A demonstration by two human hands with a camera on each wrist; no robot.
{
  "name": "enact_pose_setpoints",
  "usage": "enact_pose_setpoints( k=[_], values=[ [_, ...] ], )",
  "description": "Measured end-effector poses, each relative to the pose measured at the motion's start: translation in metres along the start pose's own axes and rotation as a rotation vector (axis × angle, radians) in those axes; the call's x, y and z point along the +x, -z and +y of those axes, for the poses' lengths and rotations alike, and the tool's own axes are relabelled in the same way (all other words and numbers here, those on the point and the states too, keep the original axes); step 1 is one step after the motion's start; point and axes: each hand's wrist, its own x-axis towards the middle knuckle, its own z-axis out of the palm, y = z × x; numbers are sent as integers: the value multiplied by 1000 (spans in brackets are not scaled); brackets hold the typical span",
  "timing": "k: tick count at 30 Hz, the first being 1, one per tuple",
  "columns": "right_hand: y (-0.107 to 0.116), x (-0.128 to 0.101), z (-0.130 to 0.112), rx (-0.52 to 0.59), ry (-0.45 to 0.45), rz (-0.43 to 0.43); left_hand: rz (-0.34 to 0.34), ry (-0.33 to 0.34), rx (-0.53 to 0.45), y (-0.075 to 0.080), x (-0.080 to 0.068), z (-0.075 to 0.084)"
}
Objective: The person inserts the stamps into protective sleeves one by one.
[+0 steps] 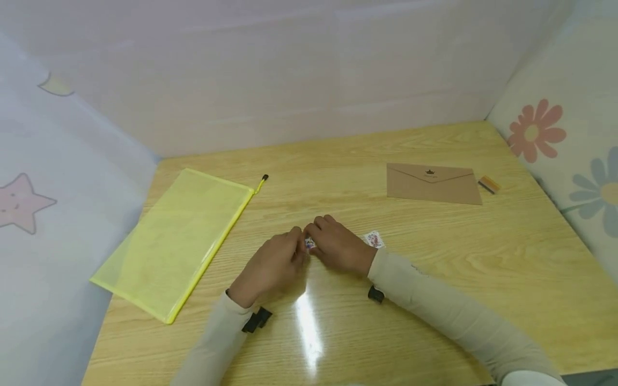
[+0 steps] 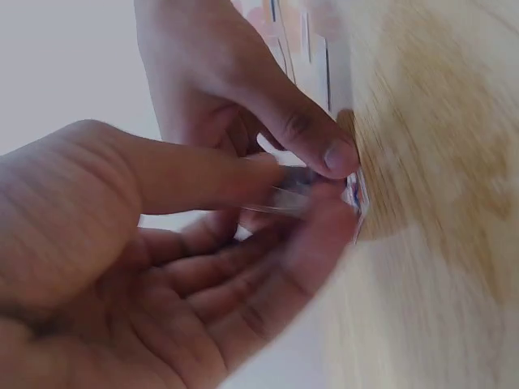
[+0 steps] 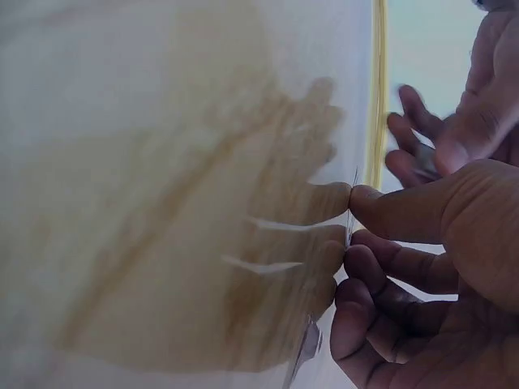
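Observation:
Over the middle of the table, both hands meet at a small colourful printed square (image 1: 309,243). My right hand (image 1: 340,246) pinches the square between thumb and fingers, its fingertips right at the tabletop. From the left, my left hand (image 1: 272,262) reaches in; in the left wrist view its thumb and forefinger pinch a bit of clear film (image 2: 288,198) beside the square. The left fingers are blurred there, and most of the square is hidden behind fingertips. A second white printed square (image 1: 374,239) lies on the table by the right wrist, partly covered by it.
A yellow-edged zip pouch (image 1: 178,241) lies flat on the left side of the wooden table (image 1: 299,166). At the back right lie a brown envelope (image 1: 434,190) with a crown print and a small orange-and-dark piece (image 1: 489,184). Printed walls stand around the table.

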Motion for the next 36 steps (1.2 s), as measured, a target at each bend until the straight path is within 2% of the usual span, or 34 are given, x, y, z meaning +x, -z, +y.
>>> enact_pose_setpoints(
  k=[4, 6, 12, 15, 20, 22, 27, 30, 32, 36],
  values=[
    [0, 1, -1, 3, -1, -7, 55, -12, -184, 5, 5, -4],
    [1, 2, -2, 9, 1, -18, 77, -24, -226, 6, 7, -5],
    [2, 3, -2, 27, 24, -57, 139, -61, -225, 7, 7, -8],
    [0, 3, -1, 57, 28, -63, 140, -85, -249, 8, 7, -8],
    [0, 3, 2, 127, -25, -60, 133, -111, -278, 9, 7, -10],
    [1, 3, 3, 180, -51, -47, 139, -119, -273, 9, 8, -10],
    [3, 0, 8, 404, -94, -15, 187, -139, -268, 8, 9, -11],
    [8, -3, 14, 512, -102, 33, 236, -133, -284, 8, 8, -12],
    [14, -6, 18, 551, -94, 103, 259, -117, -297, 9, 8, -13],
    [35, -13, 24, 583, -33, 258, 264, -85, -310, 10, 7, -13]
  ],
)
